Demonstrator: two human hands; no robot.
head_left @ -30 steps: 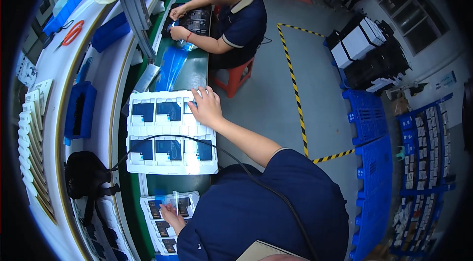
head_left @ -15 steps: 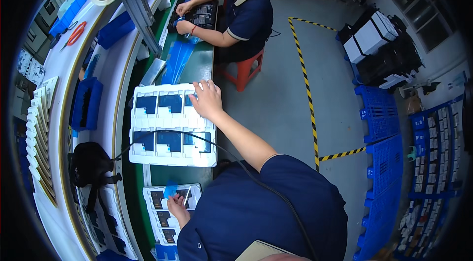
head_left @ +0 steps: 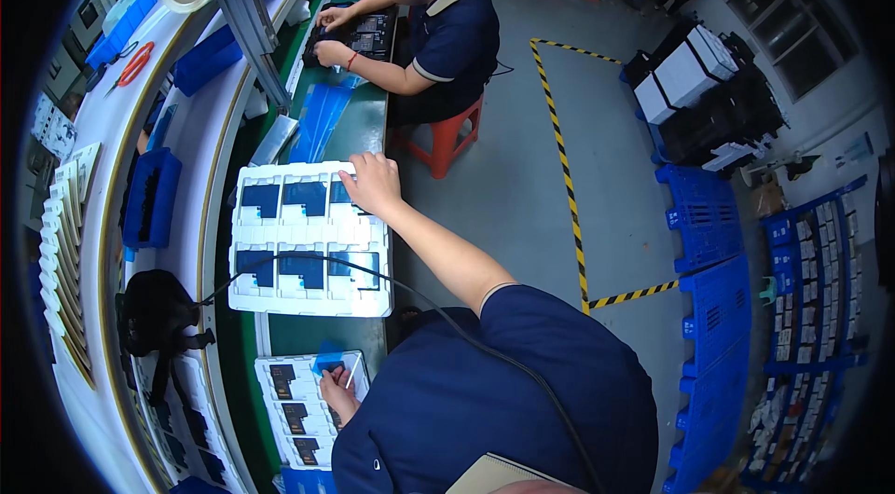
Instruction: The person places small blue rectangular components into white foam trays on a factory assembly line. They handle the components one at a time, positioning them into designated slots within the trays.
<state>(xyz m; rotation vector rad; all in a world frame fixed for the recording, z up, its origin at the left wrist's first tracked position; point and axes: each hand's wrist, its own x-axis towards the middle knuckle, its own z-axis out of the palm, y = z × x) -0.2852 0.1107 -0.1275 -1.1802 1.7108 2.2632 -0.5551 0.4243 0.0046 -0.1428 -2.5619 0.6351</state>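
Observation:
My right hand (head_left: 375, 185) grips the upper right edge of a white moulded tray (head_left: 312, 309), its fingers curled over the rim. Several flat dark-blue panels (head_left: 302, 267) lie in the tray's pockets. Below it, my left hand (head_left: 338, 393) is closed on a small piece of blue film (head_left: 328, 357). A thin white stick (head_left: 352, 373) shows by its fingers; whether they hold it too is unclear. That hand is over a second white tray (head_left: 270, 398), in which black rectangular parts (head_left: 295, 418) sit.
A black cable (head_left: 410, 289) crosses the upper tray and my body. Blue film strips (head_left: 322, 121) lie on the green bench. Beyond, a co-worker (head_left: 452, 37) sits on a red stool (head_left: 447, 144), hands at a black tray. Shelves with blue bins (head_left: 154, 196) and a black bag-like thing (head_left: 158, 312) flank the bench.
The whole view has shifted slightly left. My right hand keeps its hold on the tray, and my left keeps the film. The co-worker's hands have moved a little over the black tray.

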